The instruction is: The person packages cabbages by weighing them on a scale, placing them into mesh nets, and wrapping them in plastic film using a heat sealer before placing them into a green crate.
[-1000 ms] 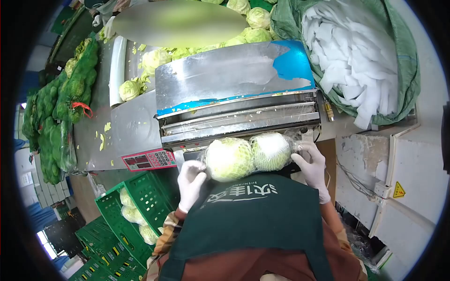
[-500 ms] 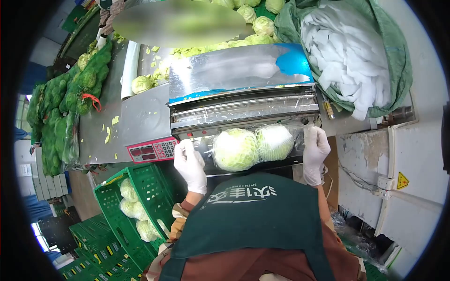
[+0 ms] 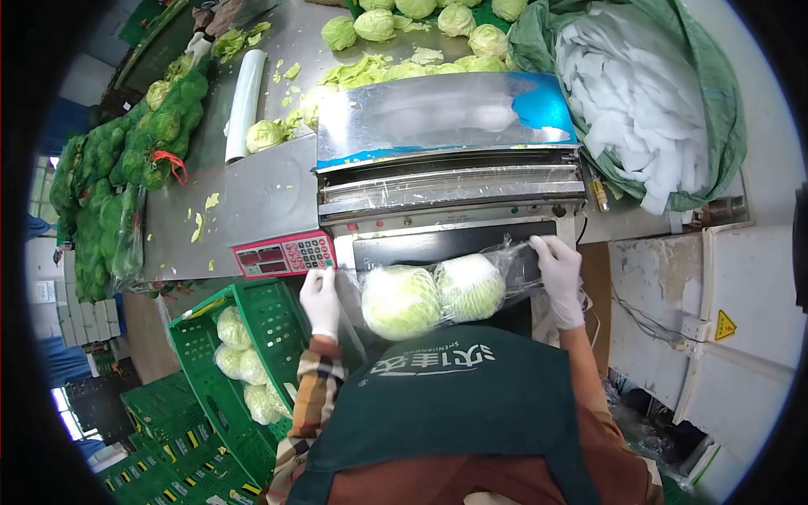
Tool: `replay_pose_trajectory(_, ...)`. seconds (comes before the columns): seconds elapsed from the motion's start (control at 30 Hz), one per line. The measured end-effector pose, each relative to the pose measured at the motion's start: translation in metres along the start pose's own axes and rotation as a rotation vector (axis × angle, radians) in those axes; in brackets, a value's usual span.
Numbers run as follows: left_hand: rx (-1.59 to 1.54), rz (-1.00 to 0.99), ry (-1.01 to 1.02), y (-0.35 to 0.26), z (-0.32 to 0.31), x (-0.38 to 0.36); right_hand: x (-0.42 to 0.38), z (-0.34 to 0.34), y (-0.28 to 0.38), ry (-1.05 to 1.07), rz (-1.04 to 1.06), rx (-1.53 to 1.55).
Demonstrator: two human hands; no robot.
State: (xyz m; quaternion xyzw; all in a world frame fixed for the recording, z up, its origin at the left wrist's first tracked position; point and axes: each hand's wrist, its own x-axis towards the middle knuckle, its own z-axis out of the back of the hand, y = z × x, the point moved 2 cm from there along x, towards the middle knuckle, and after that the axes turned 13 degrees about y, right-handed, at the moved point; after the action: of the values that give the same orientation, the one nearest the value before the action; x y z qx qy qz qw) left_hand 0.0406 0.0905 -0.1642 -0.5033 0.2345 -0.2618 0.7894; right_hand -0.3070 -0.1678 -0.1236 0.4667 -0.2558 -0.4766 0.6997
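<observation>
Two cabbages lie side by side over the front of the wrapping machine [image 3: 454,179], under clear plastic film [image 3: 520,259]. The left cabbage [image 3: 399,301] is bare beneath the film; the right cabbage [image 3: 470,288] wears a white foam net. My gloved left hand [image 3: 320,303] pinches the film's left edge, beside the pink-framed scale [image 3: 284,255]. At the opposite edge, my gloved right hand [image 3: 559,282] grips the film between thumb and fingers. The film is stretched between both hands, across the cabbages.
To the left, a green crate [image 3: 240,370] holds several wrapped cabbages. Green net sacks of cabbages [image 3: 160,135] lie on the left of the table. A film roll [image 3: 246,105] stands behind the scale. At the back right, a green sack [image 3: 724,118] holds white foam nets.
Both hands have drawn the film and cabbages toward my body and slightly left, away from the machine's rollers. The blurred shape at the top is gone, leaving more loose cabbages in view.
</observation>
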Motion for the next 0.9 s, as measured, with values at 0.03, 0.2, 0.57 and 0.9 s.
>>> replay_pose_trajectory(0.03, -0.009, 0.014, 0.008, -0.004, -0.014, 0.003, 0.007, -0.011, -0.003, -0.021, 0.107, -0.05)
replay_pose_trajectory(0.2, 0.353, -0.349, -0.016, -0.021, -0.068, 0.012, 0.025, -0.079, 0.021, 0.259, 0.548, -0.409)
replay_pose_trajectory(0.57, -0.697, 0.097, 1.259, -0.133, -0.052, 0.006, 0.027, -0.075, 0.16, 1.522, 0.271, 0.165)
replay_pose_trajectory(0.9, -0.899, 0.427, 1.147, -0.078, -0.027, -0.025, -0.012, -0.106, 0.233, 1.353, 0.425, -0.283)
